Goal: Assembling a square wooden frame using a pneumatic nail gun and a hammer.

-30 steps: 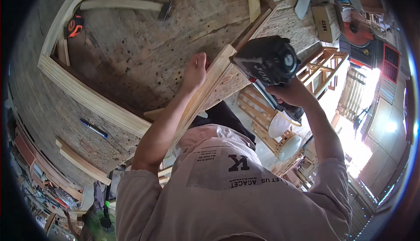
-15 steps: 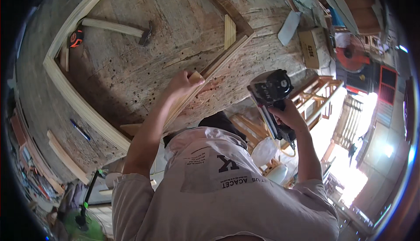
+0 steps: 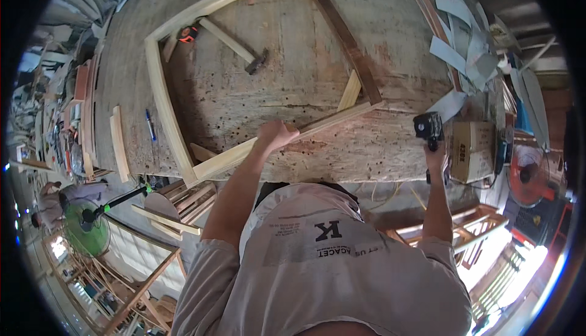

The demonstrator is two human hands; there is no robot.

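Left fingers (image 3: 290,131) clamp the wooden frame (image 3: 163,95); right fingers (image 3: 434,154) clamp the nail gun (image 3: 430,125), now nearer the box (image 3: 479,147).

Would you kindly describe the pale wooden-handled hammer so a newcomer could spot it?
On the big, worn wooden table, the person's bare left hand holds a four-sided pale-and-brown wooden frame. Inside it lies the hammer; its long pale handle and dark head set it apart from the compact orange-and-black tape measure.

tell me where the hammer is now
In the head view, the hammer lies on the worktable inside the wooden frame, left of centre, its handle ending close to the orange-and-black tape measure.
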